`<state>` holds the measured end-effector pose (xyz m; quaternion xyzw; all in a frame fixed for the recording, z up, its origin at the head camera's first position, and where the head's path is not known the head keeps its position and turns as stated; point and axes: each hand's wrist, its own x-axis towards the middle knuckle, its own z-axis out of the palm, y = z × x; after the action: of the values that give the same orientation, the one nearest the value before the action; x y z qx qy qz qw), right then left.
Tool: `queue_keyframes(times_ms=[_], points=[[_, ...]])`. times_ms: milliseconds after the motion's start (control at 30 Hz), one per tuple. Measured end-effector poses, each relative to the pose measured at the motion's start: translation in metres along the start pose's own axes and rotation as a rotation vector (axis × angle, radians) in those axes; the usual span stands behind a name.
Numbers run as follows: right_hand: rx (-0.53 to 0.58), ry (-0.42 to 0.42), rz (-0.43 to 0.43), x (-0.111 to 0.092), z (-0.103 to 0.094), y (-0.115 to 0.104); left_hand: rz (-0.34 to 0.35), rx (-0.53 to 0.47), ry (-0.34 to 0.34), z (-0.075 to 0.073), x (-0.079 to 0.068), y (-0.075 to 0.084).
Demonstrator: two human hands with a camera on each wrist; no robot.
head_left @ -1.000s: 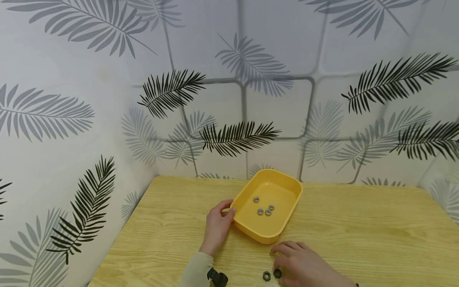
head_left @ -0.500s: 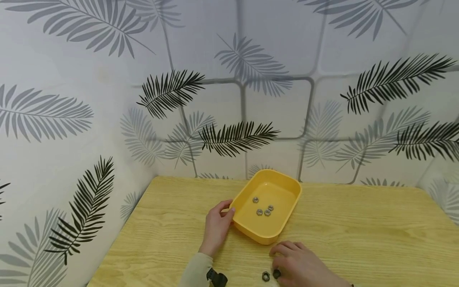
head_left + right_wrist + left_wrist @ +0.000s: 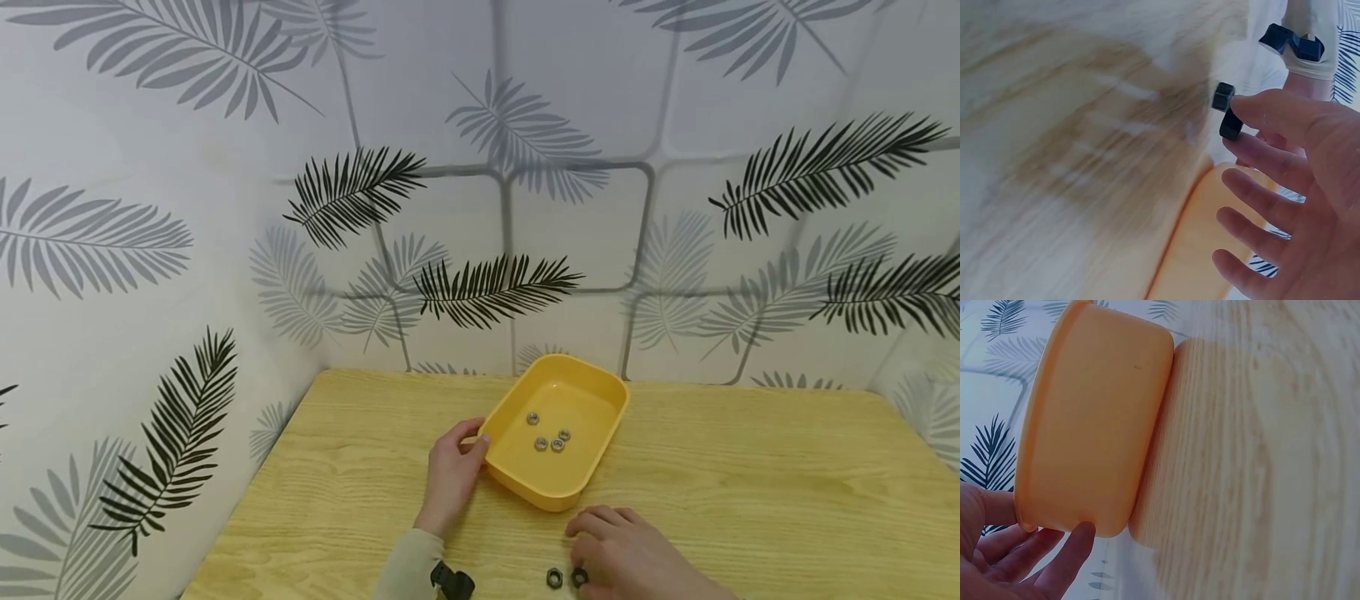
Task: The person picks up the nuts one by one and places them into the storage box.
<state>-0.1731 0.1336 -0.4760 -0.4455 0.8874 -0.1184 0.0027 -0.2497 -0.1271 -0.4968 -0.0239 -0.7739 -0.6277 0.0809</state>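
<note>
My left hand (image 3: pixel 454 471) holds the near-left corner of a yellow plastic tub (image 3: pixel 536 492), its thumb at the rim. In the left wrist view the fingers (image 3: pixel 1072 559) lie against the tub's outer wall. Several silvery hex nuts (image 3: pixel 558 446) lie on the tub floor. Down by the table's near side, my right hand (image 3: pixel 637 554) pinches a dark hex nut (image 3: pixel 1230 125) between thumb and index finger; the remaining fingers are spread. A second dark hex nut (image 3: pixel 554 577) lies just left of it on the table.
The tub stands on a wood-grain table (image 3: pixel 750 475), near the table's back edge. Behind it is a leaf-patterned wall covering (image 3: pixel 570 225). A dark strap with a device (image 3: pixel 453 581) sits on the left wrist.
The nut at my right fingertips has tipped a little and its hole now shows in the head view. Both hands and the tub stay almost where they were; the view shifts slightly.
</note>
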Motion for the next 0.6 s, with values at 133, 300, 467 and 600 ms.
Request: queue_keyframes(times_ms=[133,300,467,600], points=[[0.013,-0.01,0.007,-0.001,-0.006,-0.002,-0.004,0.006,-0.005,0.0,0.0,0.001],[0.042,-0.045,0.047,-0.001,-0.017,-0.007,0.003,0.016,-0.002,-0.001,0.0,0.004],[0.05,-0.047,0.071,-0.001,-0.022,-0.009,-0.003,0.022,0.001,-0.001,-0.001,0.005],[0.045,-0.035,0.072,-0.002,-0.025,-0.01,-0.005,0.028,0.0,0.0,0.0,0.004]])
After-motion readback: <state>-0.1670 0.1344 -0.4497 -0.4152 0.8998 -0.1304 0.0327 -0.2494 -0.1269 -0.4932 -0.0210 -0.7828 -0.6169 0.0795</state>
